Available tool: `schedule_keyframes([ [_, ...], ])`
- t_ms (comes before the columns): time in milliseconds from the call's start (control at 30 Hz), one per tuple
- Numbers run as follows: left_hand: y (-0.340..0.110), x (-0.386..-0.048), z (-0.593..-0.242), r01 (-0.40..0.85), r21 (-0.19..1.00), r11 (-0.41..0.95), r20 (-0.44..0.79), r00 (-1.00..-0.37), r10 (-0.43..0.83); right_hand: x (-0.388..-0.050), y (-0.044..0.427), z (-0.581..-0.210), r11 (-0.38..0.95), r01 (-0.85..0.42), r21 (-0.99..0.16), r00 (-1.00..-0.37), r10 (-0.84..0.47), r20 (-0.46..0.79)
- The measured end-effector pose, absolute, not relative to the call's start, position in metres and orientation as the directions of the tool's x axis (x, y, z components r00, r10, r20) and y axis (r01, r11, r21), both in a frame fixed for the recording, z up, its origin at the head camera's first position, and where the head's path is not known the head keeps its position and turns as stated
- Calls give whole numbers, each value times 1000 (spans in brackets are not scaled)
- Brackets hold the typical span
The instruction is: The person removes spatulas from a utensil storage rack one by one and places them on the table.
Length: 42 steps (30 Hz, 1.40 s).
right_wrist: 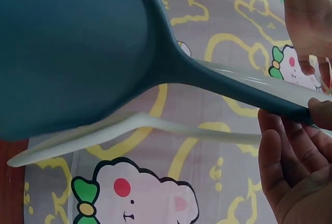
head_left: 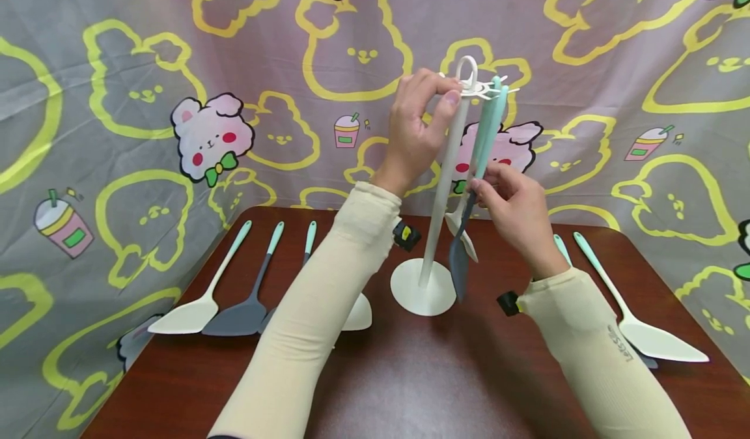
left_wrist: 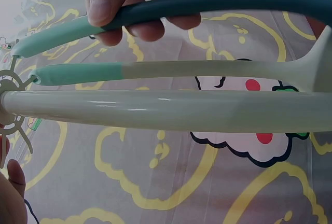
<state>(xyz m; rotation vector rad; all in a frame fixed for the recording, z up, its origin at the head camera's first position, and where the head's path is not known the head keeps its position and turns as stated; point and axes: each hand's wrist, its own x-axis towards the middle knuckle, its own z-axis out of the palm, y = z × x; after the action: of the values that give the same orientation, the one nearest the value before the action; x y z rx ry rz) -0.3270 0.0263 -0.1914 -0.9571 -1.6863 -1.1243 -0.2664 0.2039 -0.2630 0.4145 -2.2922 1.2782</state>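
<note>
A white utensil stand (head_left: 443, 191) leans slightly in the head view, its round base on the table. My left hand (head_left: 418, 123) grips its hooked top, thumb on the near side. Two mint-handled turners hang at the right side of the stand. The dark grey turner (head_left: 459, 273) is pinched by my right hand (head_left: 512, 195) where mint meets grey; its handle end (left_wrist: 19, 49) meets a hook in the left wrist view. Behind it is the white turner (left_wrist: 197, 69), its handle end at another hook. In the right wrist view the dark blade (right_wrist: 78, 53) partly covers the white one.
At the left of the table (head_left: 410, 387) lie a white turner (head_left: 190, 315), a dark grey turner (head_left: 240, 315) and others partly behind my left sleeve. Another white turner (head_left: 656, 340) lies at the right, over a dark one. A patterned cloth (head_left: 351, 165) hangs behind.
</note>
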Motion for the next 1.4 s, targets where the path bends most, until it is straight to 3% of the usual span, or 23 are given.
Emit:
schedule_keyframes([
  [433, 27, -326, -192, 908, 290, 301, 931, -341, 133, -264, 207, -268, 443, -509, -738, -831, -30, 555],
  [1400, 27, -329, -191, 915, 264, 306, 942, -313, 123, -259, 210, -264, 493, -532, -689, -795, -11, 606],
])
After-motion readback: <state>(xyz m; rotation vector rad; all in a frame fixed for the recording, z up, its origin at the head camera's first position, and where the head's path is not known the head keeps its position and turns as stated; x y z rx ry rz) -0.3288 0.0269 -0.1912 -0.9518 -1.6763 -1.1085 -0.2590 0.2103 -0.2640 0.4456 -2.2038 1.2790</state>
